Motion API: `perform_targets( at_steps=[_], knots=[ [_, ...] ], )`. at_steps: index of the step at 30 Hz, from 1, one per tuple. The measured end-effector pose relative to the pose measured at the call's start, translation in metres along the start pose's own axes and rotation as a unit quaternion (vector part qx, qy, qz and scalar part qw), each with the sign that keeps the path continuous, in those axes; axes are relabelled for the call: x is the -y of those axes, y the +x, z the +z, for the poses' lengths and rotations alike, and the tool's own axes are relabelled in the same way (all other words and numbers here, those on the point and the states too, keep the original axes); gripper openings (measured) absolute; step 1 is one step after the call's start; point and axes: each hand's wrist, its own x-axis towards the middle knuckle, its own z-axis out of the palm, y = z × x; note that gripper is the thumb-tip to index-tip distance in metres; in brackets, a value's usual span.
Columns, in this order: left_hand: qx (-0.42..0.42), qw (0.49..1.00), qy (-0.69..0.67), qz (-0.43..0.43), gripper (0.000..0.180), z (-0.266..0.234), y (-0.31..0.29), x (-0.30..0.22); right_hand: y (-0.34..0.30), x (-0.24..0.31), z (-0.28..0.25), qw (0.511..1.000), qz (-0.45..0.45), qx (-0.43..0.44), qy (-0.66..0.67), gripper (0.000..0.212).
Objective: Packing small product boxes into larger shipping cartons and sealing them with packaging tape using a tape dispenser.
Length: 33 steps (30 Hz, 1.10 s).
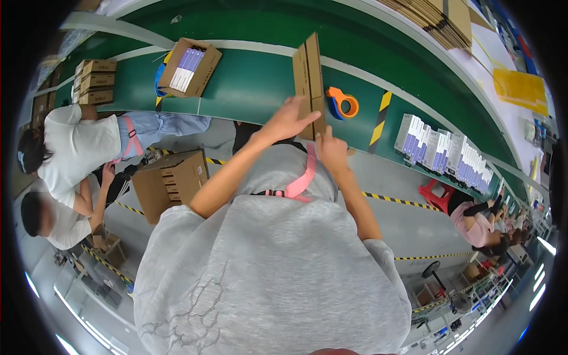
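Grey shirt (266, 266) fills the lower view; above it both my hands hold a flat cardboard blank (310, 83) standing on edge on the green tabletop (248, 83). Left hand (288, 120) lies open, fingers spread on its face; right hand (331, 151) pinches the near end. Long axis runs away from me, far end up. Risk: w/ a light grip it could tip sideways onto the tape dispenser (342, 103) just beside it.
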Motion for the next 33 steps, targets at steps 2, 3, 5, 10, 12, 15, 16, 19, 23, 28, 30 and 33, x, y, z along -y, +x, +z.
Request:
perform_targets(
  at_steps=[2, 3, 5, 10, 12, 15, 16, 19, 23, 28, 30, 33],
  knots=[
    [-0.010, 0.999, 0.025, -0.040, 0.074, 0.031, 0.016, 0.040, 0.009, 0.013, 0.007, 0.998, 0.007, 0.049, -0.024, 0.034],
    [-0.013, 0.997, -0.037, -0.065, 0.081, 0.036, 0.019, 0.049, 0.010, 0.020, 0.008, 0.997, -0.026, 0.061, -0.037, 0.035],
    [-0.009, 0.993, -0.104, -0.062, 0.091, 0.037, 0.019, 0.069, 0.019, 0.024, 0.003, 0.993, -0.072, 0.075, -0.052, 0.037],
    [0.036, 0.972, -0.205, -0.110, 0.094, 0.008, 0.006, 0.084, 0.108, -0.005, -0.009, 0.887, 0.028, 0.071, 0.456, 0.037],
    [0.044, 0.968, -0.207, -0.135, 0.094, 0.003, 0.007, 0.092, 0.164, -0.001, -0.005, 0.924, 0.045, 0.044, 0.377, 0.037],
    [0.043, 0.950, -0.265, -0.158, 0.094, 0.002, 0.002, 0.082, 0.220, 0.010, 0.008, 0.881, 0.063, 0.044, 0.466, 0.038],
    [0.034, 0.951, -0.266, -0.154, 0.094, 0.002, 0.002, 0.084, 0.225, 0.012, 0.012, 0.882, 0.054, 0.046, 0.465, 0.038],
    [0.041, 0.929, -0.331, -0.161, 0.095, 0.001, -0.004, 0.093, 0.232, 0.018, 0.020, 0.910, 0.026, 0.100, 0.401, 0.045],
    [0.068, 0.927, -0.330, -0.168, 0.094, -0.008, -0.006, 0.093, 0.237, 0.031, 0.021, 0.908, 0.038, 0.096, 0.406, 0.051],
    [0.077, 0.918, -0.350, -0.169, 0.084, -0.009, -0.006, 0.098, 0.244, 0.036, 0.012, 0.869, 0.020, 0.141, 0.474, 0.054],
    [0.088, 0.910, -0.369, -0.165, 0.081, -0.008, -0.007, 0.106, 0.245, 0.025, 0.007, 0.857, 0.030, 0.153, 0.491, 0.054],
    [0.093, 0.895, -0.396, -0.184, 0.076, -0.008, -0.011, 0.124, 0.247, 0.014, -0.006, 0.861, -0.002, 0.146, 0.487, 0.048]
  ],
)
